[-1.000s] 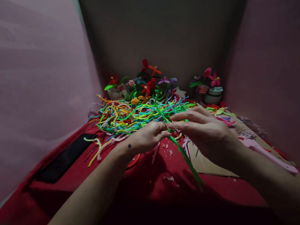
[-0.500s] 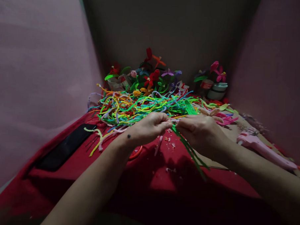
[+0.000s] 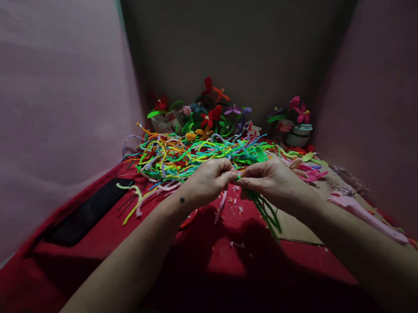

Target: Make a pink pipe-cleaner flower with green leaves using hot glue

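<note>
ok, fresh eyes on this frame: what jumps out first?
First, the tangle of bright fuzzy strands heaped across the red cloth, with colourful flowers standing behind it. Then, front and centre, the left hand and right hand, fingertips close together on green strands that trail below the right. A pink tool lies off to the right.
</note>
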A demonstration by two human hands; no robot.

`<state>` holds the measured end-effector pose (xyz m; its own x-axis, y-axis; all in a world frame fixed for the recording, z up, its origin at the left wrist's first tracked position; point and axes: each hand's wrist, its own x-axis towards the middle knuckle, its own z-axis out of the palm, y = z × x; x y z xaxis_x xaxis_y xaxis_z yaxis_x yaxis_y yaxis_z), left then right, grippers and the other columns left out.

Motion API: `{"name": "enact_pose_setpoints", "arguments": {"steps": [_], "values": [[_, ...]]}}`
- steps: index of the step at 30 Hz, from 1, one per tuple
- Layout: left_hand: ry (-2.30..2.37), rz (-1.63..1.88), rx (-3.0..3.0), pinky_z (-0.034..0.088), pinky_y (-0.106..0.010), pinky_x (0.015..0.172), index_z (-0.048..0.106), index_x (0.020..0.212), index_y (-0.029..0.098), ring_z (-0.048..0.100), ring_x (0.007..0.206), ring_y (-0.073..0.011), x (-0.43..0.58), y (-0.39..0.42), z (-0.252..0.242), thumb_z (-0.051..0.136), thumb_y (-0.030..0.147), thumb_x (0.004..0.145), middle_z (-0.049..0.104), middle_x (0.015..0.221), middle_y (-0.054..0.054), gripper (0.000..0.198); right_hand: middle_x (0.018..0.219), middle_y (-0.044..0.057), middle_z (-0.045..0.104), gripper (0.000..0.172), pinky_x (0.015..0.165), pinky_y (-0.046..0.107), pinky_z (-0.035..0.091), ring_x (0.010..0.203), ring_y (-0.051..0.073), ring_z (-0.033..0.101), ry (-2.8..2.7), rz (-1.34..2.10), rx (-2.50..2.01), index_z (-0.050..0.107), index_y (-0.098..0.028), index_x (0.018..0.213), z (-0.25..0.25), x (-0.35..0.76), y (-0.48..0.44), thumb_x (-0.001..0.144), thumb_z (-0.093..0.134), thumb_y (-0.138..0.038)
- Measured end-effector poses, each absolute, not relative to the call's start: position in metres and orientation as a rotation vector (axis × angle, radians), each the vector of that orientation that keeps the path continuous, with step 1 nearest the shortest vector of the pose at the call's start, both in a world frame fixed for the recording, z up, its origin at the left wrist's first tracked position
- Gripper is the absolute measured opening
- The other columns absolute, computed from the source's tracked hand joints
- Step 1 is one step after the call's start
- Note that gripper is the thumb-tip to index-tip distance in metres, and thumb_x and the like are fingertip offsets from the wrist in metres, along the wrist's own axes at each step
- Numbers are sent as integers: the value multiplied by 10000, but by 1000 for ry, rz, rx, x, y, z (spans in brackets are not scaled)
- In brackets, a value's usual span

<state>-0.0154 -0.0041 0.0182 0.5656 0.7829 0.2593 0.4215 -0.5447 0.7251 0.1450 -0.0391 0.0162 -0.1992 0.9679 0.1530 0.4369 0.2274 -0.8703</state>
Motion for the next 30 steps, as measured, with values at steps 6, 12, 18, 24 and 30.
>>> {"name": "enact_pose_setpoints", "arguments": {"steps": [6, 12, 18, 24, 30], "values": [[938, 871, 2198, 357, -225, 604, 607, 654, 131, 471, 635, -104, -16, -1, 22, 547, 277, 732, 534, 639, 14, 176, 505, 7, 587, 186, 489, 224, 370, 461, 87, 479, -1655, 1027, -1279, 634, -127, 589, 19, 145, -39, 695, 617, -279], [980, 813, 2043, 303, -196, 479, 544, 676, 132, 371, 502, -69, -14, -3, 28, 478, 269, 768, 450, 560, 44, 178, 595, 28, 629, 198, 591, 246, 438, 565, 110, 566, -1469, 1158, -996, 629, -117, 639, 4, 140, -31, 714, 620, -301], [1024, 918, 2081, 303, -188, 463, 506, 672, 146, 359, 474, -67, -8, -3, 23, 474, 221, 775, 421, 525, 54, 131, 558, 14, 627, 191, 577, 265, 481, 509, 110, 587, -1171, 1458, -860, 614, -124, 671, -13, 135, -30, 689, 658, -309], [991, 1095, 2117, 327, -184, 481, 516, 675, 157, 409, 503, -69, -3, 0, 12, 497, 206, 770, 477, 565, 37, 109, 592, 38, 647, 136, 495, 218, 477, 493, 102, 597, -1120, 1641, -881, 626, -103, 679, -12, 142, -30, 692, 659, -235], [804, 895, 1526, 260, -174, 388, 597, 828, 146, 377, 399, -47, 0, 9, -4, 585, 350, 728, 501, 533, 37, 228, 535, 52, 638, 87, 408, 204, 475, 418, 112, 587, -1000, 1703, -906, 605, -88, 675, -13, 144, -30, 727, 591, -157]]}}
